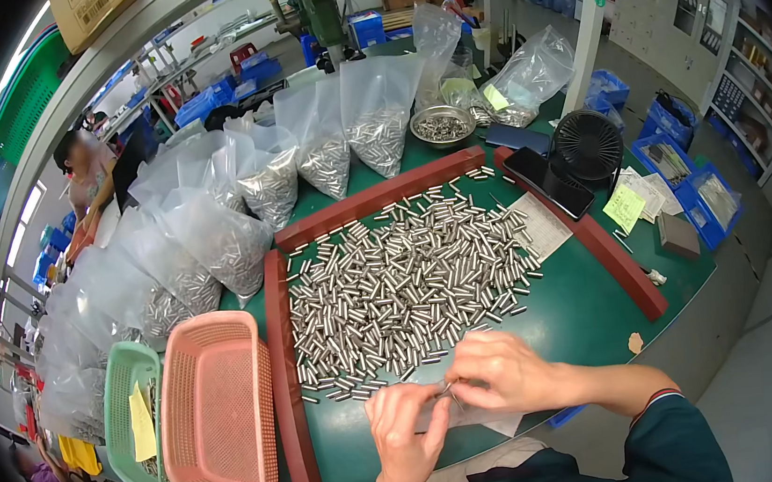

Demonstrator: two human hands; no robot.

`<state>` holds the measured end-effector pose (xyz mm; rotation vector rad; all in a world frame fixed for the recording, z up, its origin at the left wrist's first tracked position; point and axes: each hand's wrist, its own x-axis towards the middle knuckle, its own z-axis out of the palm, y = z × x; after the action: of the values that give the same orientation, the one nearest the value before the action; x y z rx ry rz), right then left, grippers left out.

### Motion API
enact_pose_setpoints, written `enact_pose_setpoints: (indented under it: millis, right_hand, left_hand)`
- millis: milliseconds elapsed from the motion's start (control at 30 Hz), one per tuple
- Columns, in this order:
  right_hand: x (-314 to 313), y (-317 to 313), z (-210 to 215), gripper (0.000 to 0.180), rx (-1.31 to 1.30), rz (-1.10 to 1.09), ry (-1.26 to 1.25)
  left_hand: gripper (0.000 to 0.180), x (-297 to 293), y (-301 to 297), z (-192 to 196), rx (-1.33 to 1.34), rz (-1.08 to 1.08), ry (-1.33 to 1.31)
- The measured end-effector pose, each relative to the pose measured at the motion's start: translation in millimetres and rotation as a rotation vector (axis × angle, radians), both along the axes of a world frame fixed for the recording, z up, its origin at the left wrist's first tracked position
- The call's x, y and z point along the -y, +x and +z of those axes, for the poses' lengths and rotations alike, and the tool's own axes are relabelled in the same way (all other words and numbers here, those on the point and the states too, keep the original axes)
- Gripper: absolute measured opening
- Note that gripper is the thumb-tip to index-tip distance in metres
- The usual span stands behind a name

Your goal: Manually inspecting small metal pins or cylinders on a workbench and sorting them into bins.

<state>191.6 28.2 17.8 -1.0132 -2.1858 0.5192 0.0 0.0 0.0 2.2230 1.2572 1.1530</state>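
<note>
My left hand [406, 435] and my right hand [505, 374] meet at the table's near edge, fingertips pinched together. Between them is a small silver metal pin [445, 390], partly covered by the fingers of both hands. Just beyond my hands spreads a wide pile of short, shiny metal pins [410, 285] on the green tabletop [563, 316]. Something pale, perhaps paper or plastic, lies under my right hand; I cannot make out what it is.
Dark red bars [290, 383] frame the pile. To the left stand a pink basket [259, 377] and a green basket [119, 429]. Clear bags of pins [218, 249] line the far and left sides. A metal bowl [444, 141], phone [539, 178] and black fan [586, 140] sit farther back.
</note>
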Motion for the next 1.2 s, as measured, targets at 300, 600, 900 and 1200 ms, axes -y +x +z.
enact_pose_setpoints:
  millis: [300,600,900,1200]
  right_hand:
    - [-190.9,73.9,60.9,0.016,-0.184,-0.507,-0.016]
    - [-332.8,121.8,7.1,0.015,0.086,-1.079,-0.011]
    - [-332.7,90.2,3.3,0.015,0.183,-0.810,0.049]
    - [-268.9,59.1,-24.5,0.015,0.601,-0.159,-0.143]
  left_hand:
    - [0.038,41.9,-21.0,-26.6,-0.010,0.295,0.024]
    - [0.025,56.5,-10.1,-45.0,-0.044,0.397,0.247]
    - [0.023,49.2,-12.6,-36.7,-0.079,0.381,0.205]
    - [0.022,46.8,-12.3,-32.8,-0.106,0.320,0.205]
